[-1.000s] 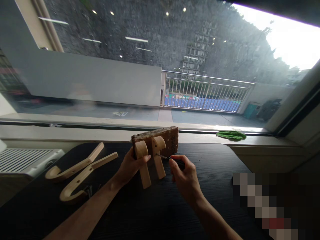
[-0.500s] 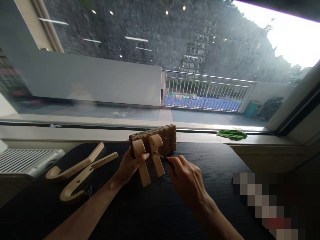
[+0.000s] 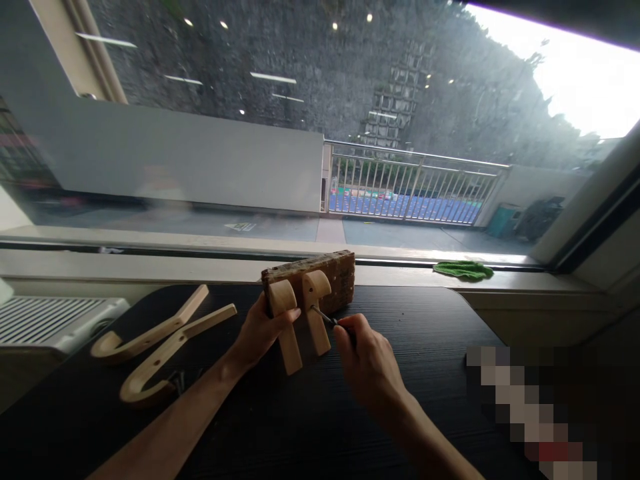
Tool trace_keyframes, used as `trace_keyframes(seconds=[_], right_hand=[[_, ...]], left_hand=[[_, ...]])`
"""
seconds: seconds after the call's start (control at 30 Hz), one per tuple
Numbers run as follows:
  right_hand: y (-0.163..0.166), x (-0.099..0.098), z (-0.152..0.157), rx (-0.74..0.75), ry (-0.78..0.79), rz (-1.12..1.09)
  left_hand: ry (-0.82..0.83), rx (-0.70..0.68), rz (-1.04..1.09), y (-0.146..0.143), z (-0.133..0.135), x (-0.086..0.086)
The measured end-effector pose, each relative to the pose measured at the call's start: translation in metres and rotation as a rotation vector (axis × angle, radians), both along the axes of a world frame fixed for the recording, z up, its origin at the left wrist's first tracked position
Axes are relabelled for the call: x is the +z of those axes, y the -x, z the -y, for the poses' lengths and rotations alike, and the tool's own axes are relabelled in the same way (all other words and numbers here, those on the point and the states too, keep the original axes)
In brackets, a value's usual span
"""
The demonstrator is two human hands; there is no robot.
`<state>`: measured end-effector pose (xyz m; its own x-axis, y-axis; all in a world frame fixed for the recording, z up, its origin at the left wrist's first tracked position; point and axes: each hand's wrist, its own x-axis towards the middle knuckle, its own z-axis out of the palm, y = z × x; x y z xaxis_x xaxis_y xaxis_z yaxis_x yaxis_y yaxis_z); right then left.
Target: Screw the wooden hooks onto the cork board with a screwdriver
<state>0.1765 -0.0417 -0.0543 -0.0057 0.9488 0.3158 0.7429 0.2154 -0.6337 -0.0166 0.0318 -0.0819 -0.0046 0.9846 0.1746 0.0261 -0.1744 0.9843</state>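
My left hand (image 3: 257, 330) is closed around the left end of a rough brown wooden board (image 3: 343, 281), with its thumb across a pale wooden hook (image 3: 290, 343) on the board's face. A second wooden hook (image 3: 318, 330) sits beside it, further right. In my right hand (image 3: 373, 357) is a screwdriver (image 3: 325, 317), gripped by its dark handle. Its thin shaft points up and left, and the tip meets the second hook at a hole or screw; which one I cannot tell. My fingers hide most of the handle.
Two loose wooden hooks (image 3: 165, 348) lie on the dark table (image 3: 300, 427) at left, with several screws (image 3: 179, 382) near them. A green cloth (image 3: 463, 269) rests on the windowsill (image 3: 395, 275). At far left stands a white slatted unit (image 3: 55, 323).
The board and its hooks have shifted very slightly right. My right hand has rolled a little around the screwdriver handle, while the tip stays at the second hook.
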Motion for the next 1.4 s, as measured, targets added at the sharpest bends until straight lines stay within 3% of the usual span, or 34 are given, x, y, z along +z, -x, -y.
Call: trace_keyframes(seconds=[0.13,0.27,0.53,0.77,0.93,1.23,1.4], right_hand=[[-0.0051,0.0008,-0.0043,-0.009,0.126,-0.143],[-0.0075,0.0045,-0.0005,-0.010,0.104,-0.048],[-0.0064,0.0076,0.0036,-0.034,-0.195,0.253],[-0.0045,0.0036,0.0033,-0.010,-0.287,0.419],[0.0005,0.0023,0.0046,-0.009,-0.227,0.366],[-0.0042,0.0028,0.0002,-0.033,0.007,0.055],[-0.0059,0.0084,0.0035,-0.061,0.021,0.106]], left_hand=[[0.016,0.010,0.001,0.0003,0.0009,0.0026],[0.026,-0.005,0.023,-0.0003,0.0020,0.0023],[0.034,-0.007,0.026,-0.0022,0.0021,0.0016],[0.012,-0.016,0.041,-0.0028,0.0020,0.0033],[0.013,-0.047,0.035,-0.0020,0.0020,0.0027],[0.036,-0.034,0.042,-0.0004,0.0011,0.0022],[0.045,-0.019,0.032,-0.0031,0.0036,0.0059]])
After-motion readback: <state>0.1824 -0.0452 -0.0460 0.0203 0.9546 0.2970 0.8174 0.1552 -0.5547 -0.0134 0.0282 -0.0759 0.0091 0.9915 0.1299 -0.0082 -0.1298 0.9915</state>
